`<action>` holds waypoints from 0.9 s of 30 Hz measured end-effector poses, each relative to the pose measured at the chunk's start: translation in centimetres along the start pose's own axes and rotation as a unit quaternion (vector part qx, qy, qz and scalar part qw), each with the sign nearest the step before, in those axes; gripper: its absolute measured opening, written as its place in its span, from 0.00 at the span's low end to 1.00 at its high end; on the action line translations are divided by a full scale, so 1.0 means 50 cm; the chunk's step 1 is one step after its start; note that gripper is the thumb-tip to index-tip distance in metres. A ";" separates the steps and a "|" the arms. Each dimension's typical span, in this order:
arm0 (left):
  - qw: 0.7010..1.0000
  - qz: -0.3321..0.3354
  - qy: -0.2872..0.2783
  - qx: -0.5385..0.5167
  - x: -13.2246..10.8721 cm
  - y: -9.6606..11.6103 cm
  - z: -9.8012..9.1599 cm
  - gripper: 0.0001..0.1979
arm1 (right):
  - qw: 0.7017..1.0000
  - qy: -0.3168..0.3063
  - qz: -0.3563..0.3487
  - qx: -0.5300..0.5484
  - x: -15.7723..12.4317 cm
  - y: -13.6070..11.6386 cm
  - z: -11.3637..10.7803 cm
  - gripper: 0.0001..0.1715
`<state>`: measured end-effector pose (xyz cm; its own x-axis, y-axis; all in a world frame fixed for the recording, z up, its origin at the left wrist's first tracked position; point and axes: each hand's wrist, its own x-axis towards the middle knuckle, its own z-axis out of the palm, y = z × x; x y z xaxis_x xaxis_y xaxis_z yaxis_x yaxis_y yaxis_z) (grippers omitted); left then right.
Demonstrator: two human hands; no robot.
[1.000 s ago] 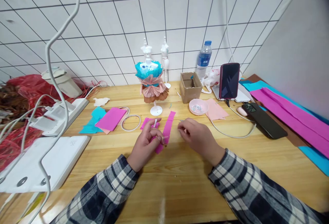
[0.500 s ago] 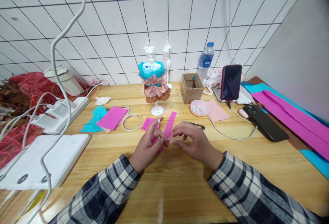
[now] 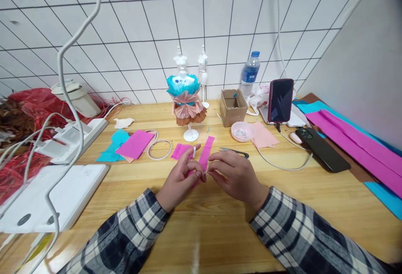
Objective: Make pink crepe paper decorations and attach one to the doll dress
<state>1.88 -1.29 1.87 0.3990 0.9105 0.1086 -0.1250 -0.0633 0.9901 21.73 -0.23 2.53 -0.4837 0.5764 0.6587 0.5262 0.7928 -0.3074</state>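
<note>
My left hand (image 3: 184, 176) is closed in a pinch on a small pale piece, too small to name, and a white band shows on its raised index finger. Close on its right, my right hand (image 3: 236, 175) has thumb and fingertips together at that piece; what they hold is too small to make out. Beyond and partly under the hands lies a magenta strip (image 3: 206, 150), beside a folded magenta piece (image 3: 180, 151). Small scissors (image 3: 240, 153) rest behind my right hand. A white mannequin (image 3: 181, 66) wears a blue, pink and brown paper dress (image 3: 188, 102).
A pink bowl of beads (image 3: 243, 132), a cardboard box (image 3: 233, 108) and a bottle (image 3: 251, 73) stand behind. Phones (image 3: 280, 100) and coloured paper (image 3: 354, 140) lie right. At left are a coiled cable (image 3: 159, 150), magenta paper (image 3: 135, 144), a power strip (image 3: 81, 140) and a white case (image 3: 78, 190).
My right hand has moved slightly left towards my left hand, and its thumb and fingers have closed together. The whole view has shifted a little.
</note>
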 end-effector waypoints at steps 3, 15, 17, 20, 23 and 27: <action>1.000 0.005 0.009 0.022 0.000 -0.001 -0.001 0.31 | 1.000 -0.017 -0.003 -0.011 0.000 0.000 0.000 0.08; 0.978 0.007 0.112 0.174 0.003 -0.001 0.006 0.28 | 0.997 -0.019 0.071 0.002 -0.006 0.000 0.006 0.10; 0.973 0.023 0.110 0.199 0.004 0.002 0.005 0.27 | 0.995 -0.027 0.087 0.038 -0.008 0.002 0.010 0.10; 0.954 0.060 0.105 0.276 0.001 0.006 0.002 0.26 | 0.982 -0.026 0.152 0.107 -0.010 0.009 0.020 0.07; 0.928 0.096 0.105 0.344 -0.002 0.008 -0.001 0.27 | 0.955 -0.031 0.229 0.185 -0.008 0.017 0.030 0.06; 0.907 0.125 0.102 0.388 -0.004 0.008 -0.004 0.29 | 0.919 -0.055 0.295 0.255 -0.004 0.022 0.035 0.06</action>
<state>1.56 -1.42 2.23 0.2595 0.8795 0.3988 0.5199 -0.4753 0.7098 21.19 0.89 0.86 -0.3011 0.9303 0.2096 0.3364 0.3093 -0.8895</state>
